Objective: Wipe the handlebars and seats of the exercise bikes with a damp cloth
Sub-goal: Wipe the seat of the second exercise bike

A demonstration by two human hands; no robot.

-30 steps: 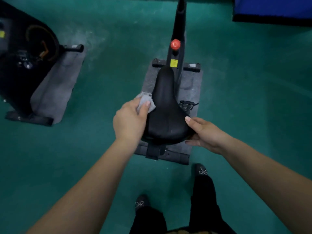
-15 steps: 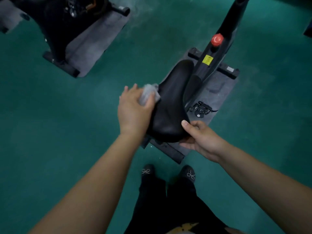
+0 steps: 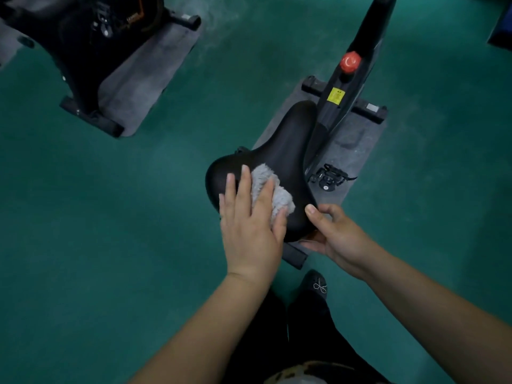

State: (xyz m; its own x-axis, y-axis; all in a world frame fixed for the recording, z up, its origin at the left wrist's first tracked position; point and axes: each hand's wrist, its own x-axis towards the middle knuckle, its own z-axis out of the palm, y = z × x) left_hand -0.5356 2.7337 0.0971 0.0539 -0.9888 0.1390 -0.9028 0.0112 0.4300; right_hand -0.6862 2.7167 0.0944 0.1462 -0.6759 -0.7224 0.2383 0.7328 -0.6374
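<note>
Fluffy grey cloth (image 3: 273, 191) is flat under my left hand (image 3: 250, 228) now, fingers spread out straight and pressing it onto the wide back part of the black seat (image 3: 279, 151). So that grip isn't clenched, just an open palm pushing down. A second ago I had the cloth bunched up and was rubbing the left edge of the saddle; since then it's slid up onto the top surface and I've also shifted round a bit, so the bike sits at an angle to me. I'd say the side is dealt with and I'm onto the main pad, with the narrow nose still to go.

My right hand (image 3: 333, 234) is holding the rear right edge of the seat, thumb on top and fingers curled underneath, same as before, keeping it steady while I scrub.

Further out: the frame post with its red knob (image 3: 350, 61) and yellow sticker (image 3: 335, 95), a pedal (image 3: 328, 177) down on the grey mat (image 3: 357, 139), green floor (image 3: 138, 217) all round. Second bike (image 3: 91, 45) on its own mat at upper left. Handlebars aren't in shot, so can't say about those. No buckets or tubs anywhere I can see.
</note>
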